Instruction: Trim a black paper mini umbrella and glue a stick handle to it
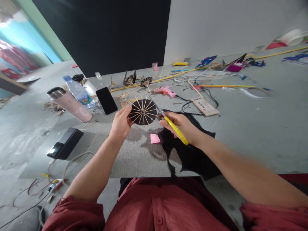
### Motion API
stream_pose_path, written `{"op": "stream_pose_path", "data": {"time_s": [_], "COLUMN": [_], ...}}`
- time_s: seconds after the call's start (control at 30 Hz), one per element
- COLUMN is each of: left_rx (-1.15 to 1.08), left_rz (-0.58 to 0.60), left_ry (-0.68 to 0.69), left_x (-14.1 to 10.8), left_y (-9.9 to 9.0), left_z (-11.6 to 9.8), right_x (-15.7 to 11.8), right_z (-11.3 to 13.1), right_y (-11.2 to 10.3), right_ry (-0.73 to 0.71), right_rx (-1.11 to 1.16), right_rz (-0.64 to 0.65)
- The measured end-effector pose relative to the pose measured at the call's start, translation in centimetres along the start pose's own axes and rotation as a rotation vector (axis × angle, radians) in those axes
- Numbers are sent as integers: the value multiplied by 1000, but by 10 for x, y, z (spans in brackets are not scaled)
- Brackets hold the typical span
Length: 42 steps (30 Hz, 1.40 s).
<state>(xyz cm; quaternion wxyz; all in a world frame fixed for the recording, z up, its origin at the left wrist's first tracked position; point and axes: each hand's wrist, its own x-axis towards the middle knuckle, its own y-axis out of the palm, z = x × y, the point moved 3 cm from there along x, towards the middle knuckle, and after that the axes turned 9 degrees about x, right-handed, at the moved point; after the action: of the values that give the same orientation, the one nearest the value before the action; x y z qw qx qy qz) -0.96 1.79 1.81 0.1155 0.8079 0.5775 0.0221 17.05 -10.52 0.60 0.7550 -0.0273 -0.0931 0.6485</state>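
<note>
Between the thumb and fingers of my left hand (pixel 121 122) is a round black disc (pixel 138 119) with thin wooden sticks fanned out from its centre, some poking past the rim. My right hand (pixel 184 126) grips yellow-handled scissors (pixel 175 128). Their blades point up and left, close to the disc's right edge; whether they touch it I cannot tell. Under my right hand lies a cut piece of black cloth (pixel 199 160), with a small pink paper piece (pixel 155 139) at its left side.
A pink glue gun (pixel 166 91) lies behind the disc, near two smaller black stick wheels (pixel 146 82). To the left stand a pink tumbler (pixel 72 104), a water bottle (pixel 80 93), a phone (pixel 106 100) and a black power bank (pixel 65 143) with a cable. A packet (pixel 205 106) lies at right.
</note>
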Motion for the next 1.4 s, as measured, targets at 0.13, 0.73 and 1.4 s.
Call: {"op": "stream_pose_path", "data": {"time_s": [0.13,0.73,1.4], "left_rx": [0,-74,45], "left_rz": [-4,65,41], "left_ry": [15,-25,29], "left_x": [2,3,5], "left_y": [-2,-2,-4], "left_z": [0,12,6], "right_x": [-1,6,5], "right_z": [-2,-15,-5], "right_y": [-1,-4,-3], "right_ry": [38,-40,66], "right_rx": [-6,-136,20], "right_rz": [-18,-54,164]}}
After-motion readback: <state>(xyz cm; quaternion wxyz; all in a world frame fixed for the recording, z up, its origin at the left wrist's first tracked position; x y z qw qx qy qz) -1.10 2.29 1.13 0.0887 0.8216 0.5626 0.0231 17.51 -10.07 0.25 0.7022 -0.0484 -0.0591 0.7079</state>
